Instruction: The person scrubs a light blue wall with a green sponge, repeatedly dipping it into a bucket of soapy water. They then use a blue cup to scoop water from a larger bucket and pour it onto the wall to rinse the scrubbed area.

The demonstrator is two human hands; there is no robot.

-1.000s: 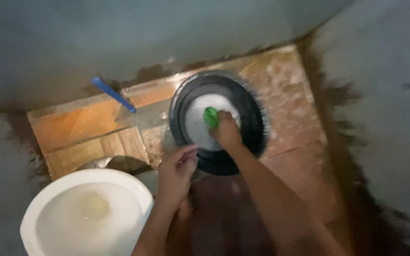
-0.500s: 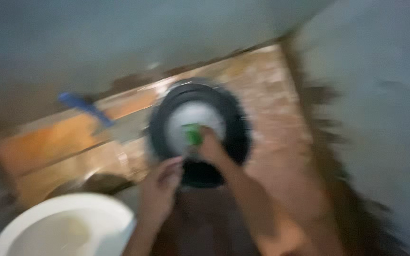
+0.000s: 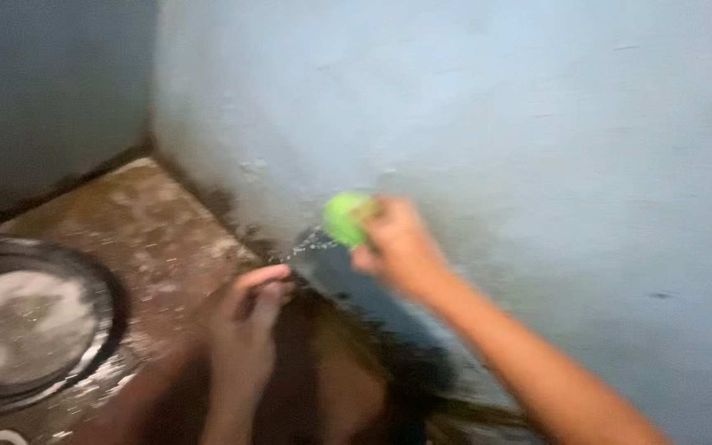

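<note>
Your right hand (image 3: pixel 401 247) clenches a soft round green sponge (image 3: pixel 346 218) against the pale blue wall (image 3: pixel 496 107); your left hand (image 3: pixel 249 317), blurred, seems loosely curled, apparently holding nothing.

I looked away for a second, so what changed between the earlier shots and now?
The right hand lifted the green sponge out of the sudsy black basin and over to the wall. The view swung right. The sponge stays gripped; the left hand stays curled and empty.
</note>
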